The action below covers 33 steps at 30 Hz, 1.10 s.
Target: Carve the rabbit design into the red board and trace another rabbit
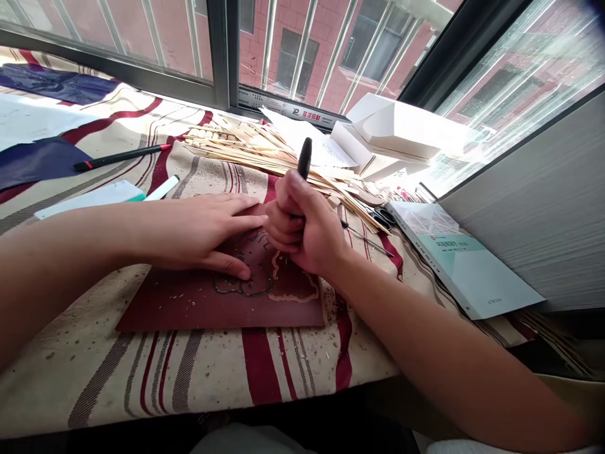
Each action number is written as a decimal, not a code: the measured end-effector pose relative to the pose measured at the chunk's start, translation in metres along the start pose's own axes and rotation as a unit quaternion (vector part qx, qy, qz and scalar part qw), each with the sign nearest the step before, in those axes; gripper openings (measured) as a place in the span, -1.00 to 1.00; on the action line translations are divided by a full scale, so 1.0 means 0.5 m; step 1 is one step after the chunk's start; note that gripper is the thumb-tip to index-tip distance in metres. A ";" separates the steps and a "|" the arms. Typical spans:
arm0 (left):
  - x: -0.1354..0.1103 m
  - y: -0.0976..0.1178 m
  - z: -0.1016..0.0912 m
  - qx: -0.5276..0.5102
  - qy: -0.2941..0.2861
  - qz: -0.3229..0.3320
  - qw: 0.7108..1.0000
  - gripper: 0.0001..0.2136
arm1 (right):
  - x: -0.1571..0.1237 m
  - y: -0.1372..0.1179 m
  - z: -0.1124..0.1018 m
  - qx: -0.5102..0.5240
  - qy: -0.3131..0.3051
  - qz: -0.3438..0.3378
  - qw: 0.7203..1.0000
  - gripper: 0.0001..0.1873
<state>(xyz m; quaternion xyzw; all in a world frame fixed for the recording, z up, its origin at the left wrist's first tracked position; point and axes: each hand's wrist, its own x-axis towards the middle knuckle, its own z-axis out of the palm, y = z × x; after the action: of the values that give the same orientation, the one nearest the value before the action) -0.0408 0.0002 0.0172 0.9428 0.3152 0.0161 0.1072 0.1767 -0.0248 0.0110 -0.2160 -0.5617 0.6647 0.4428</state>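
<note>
A reddish-brown board (174, 302) lies on the striped cloth. It bears black drawn lines and a pale, rough cut groove (295, 297), with small chips scattered over it. My left hand (215, 230) rests flat on the board's left part, fingers stretched out and thumb apart. My right hand (307, 224) is closed in a fist around a black-handled carving tool (305, 157), held upright over the right part of the board. The tool's lower end is hidden behind my fingers. The left fingertips are close beside the right fist.
Behind the board lies a pile of thin wooden strips (236, 148). Right are a thin tool (368, 239), black scissors (384, 217) and a book (466, 258). Left are a white marker (163, 188) and a black-and-red pen (123, 156). A white box (397, 135) stands by the window.
</note>
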 end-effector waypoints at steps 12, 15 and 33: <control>0.004 -0.020 0.013 0.007 -0.025 -0.011 1.000 0.06 | 0.003 0.008 -0.009 -0.023 0.098 0.005 0.995 -0.27; 0.005 -0.025 0.016 0.006 -0.026 0.000 1.000 0.05 | 0.002 0.010 -0.007 -0.026 0.095 0.009 0.995 -0.29; 0.003 -0.057 0.033 0.006 -0.026 -0.008 1.000 0.12 | 0.023 0.017 -0.012 -0.007 0.149 -0.023 0.989 -0.20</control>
<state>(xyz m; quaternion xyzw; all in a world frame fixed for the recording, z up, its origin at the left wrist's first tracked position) -0.0546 0.0201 -0.0052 0.9410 0.3198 -0.0108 0.1098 0.1725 -0.0120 0.0040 -0.3029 -0.4988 0.6110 0.5349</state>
